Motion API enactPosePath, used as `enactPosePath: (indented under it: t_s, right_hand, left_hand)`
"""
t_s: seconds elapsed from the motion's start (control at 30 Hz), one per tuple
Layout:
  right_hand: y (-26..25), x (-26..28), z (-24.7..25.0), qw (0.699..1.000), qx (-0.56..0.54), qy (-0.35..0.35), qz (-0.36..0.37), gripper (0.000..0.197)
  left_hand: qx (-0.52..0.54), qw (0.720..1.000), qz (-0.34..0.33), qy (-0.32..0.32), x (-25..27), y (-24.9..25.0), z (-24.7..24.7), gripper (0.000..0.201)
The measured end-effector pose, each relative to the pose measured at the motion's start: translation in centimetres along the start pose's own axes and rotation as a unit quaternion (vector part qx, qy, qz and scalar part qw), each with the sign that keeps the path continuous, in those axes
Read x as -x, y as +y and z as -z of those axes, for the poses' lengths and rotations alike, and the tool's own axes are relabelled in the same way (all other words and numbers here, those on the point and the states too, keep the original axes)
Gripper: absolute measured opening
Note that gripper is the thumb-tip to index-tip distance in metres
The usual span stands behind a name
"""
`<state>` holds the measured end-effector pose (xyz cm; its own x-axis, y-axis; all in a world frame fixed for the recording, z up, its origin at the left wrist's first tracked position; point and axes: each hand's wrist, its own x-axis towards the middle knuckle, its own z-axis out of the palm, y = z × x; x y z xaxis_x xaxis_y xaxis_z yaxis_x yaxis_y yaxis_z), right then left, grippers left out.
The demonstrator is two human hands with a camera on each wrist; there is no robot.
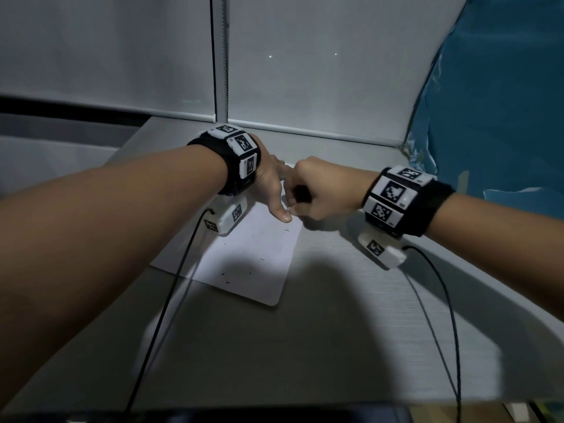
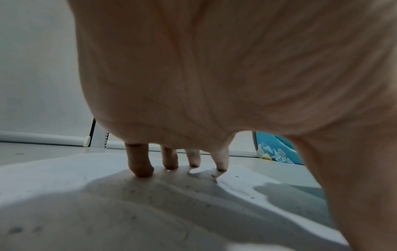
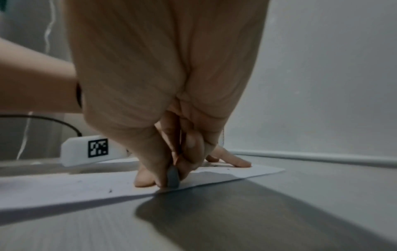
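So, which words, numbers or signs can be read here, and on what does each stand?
No readable words or numbers.
Left wristband and right wristband: black-and-white square code patterns only; tiny marks beside them are too small to read.
White camera housing: a code pattern, no letters.
Sheet of paper: dark specks only.

One white sheet [image 1: 253, 264], dark-specked, flat on grey table [image 1: 351, 331]; left hand [image 1: 271, 184] pressing it, right hand [image 1: 323, 190] fisted round small dark object [image 1: 301, 193].
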<state>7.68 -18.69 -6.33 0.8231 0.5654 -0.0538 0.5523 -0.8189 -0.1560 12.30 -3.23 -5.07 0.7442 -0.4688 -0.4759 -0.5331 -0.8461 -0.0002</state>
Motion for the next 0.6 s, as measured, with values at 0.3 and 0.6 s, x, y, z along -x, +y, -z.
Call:
enactPosePath:
  t_s: [0.3, 0.6]
  right_hand:
    - [2.2, -2.1, 0.7, 0.996, 0.019, 0.043, -0.074, 0.009]
    - [0.5, 0.9, 0.2, 1.000, -0.027, -0.012, -0.010, 0.008]
  left_hand:
    - [0.002, 1.000, 0.003, 0.013, -1.0, -0.4, -0.1, 0.117]
    - [-0.003, 1.000, -0.005, 0.013, -0.8, -0.4, -0.1, 0.115]
